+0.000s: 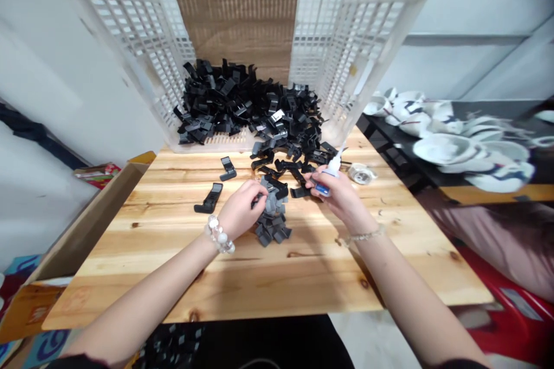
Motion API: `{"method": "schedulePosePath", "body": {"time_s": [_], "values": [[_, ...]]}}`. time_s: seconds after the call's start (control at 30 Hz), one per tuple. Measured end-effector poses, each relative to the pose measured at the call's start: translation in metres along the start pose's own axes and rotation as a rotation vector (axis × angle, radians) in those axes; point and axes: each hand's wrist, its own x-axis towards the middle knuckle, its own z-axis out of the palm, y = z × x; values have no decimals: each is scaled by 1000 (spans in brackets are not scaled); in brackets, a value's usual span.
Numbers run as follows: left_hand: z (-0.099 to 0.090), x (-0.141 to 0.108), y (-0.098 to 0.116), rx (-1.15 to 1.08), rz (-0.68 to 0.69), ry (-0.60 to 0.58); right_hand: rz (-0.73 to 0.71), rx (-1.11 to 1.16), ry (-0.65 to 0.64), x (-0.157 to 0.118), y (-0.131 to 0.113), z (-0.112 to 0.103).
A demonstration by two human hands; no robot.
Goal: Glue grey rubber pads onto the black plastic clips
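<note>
Left hand [238, 210] curled, fingertips pinching a small black plastic clip [259, 200] above a heap of matte black clips [272, 225] on a knotty pine tabletop [259, 277]. Right hand [341, 196] clenched around a white-and-blue squeeze tube [331, 173], nozzle up. Two loose clips [210, 197] lie left of the hands; a larger black pile [242, 104] sits inside a white lattice plastic crate [363, 29] beyond.

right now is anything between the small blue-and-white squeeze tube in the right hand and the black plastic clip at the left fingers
Yes: a loose stack of dark grey plastic clips on the light wooden table rises between the black plastic clip at the left hand and the blue-and-white squeeze tube in the right hand.
</note>
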Motion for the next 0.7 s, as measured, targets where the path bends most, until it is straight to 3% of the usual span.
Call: {"method": "schedulePosePath", "body": {"time_s": [0.17,0.37,0.53,0.7], "values": [[7,20,17,216,-45,-180,-10,34,-47,2,-4,-6],[22,43,20,296,-175,-205,-22,46,-47,9,1,-12],[13,40,24,137,-134,-185,-30,54,-35,11,2,-16],[-8,18,22,-453,-294,-176,-5,54,-115,5,4,-10]]}}
